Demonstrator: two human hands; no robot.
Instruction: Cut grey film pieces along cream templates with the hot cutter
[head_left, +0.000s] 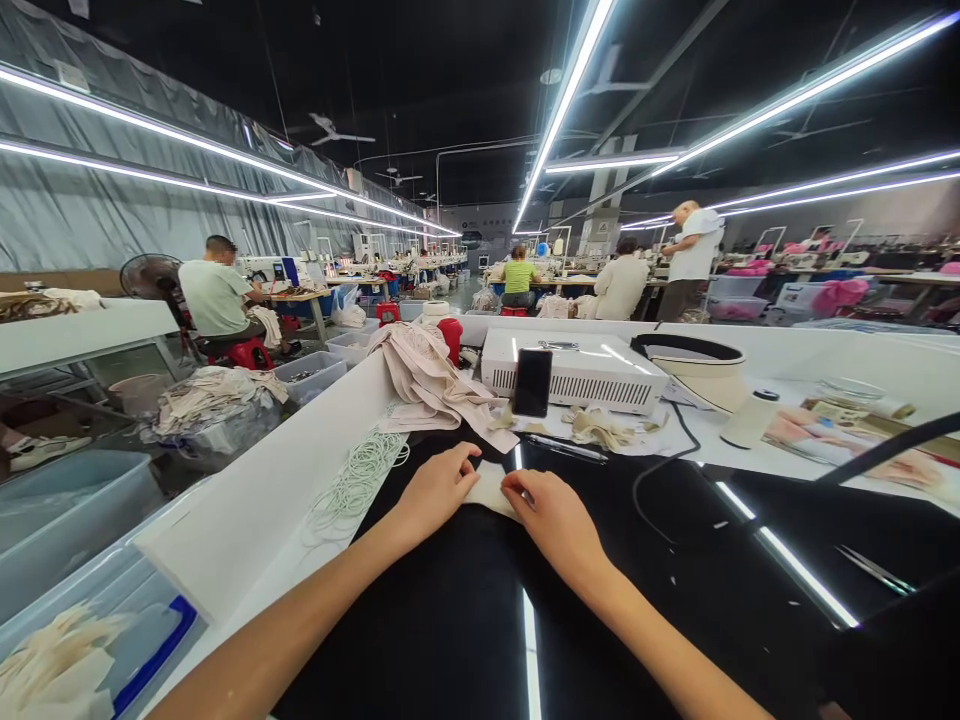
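Note:
Between my two hands a small cream piece of fabric (491, 490) lies just over the glossy black tabletop (450, 620). My left hand (441, 485) pinches its left edge between thumb and fingers. At its right edge, my right hand (551, 515) grips the cloth with thumb and curled fingers. Beyond my hands a pile of pale pink fabric pieces (427, 375) spills toward the black surface. Left of my left hand lies a tangle of pale green cord (360, 480). A dark phone (533, 382) stands upright ahead, leaning on a white box.
The white vented box (577, 370) sits at the back, with a cream visor (701, 368) and a white cylinder (750, 418) to its right. A pen (568, 449), a black cable (652, 475) and tweezers (876, 570) lie about. Plastic bins (67, 505) line the left. Several people work beyond.

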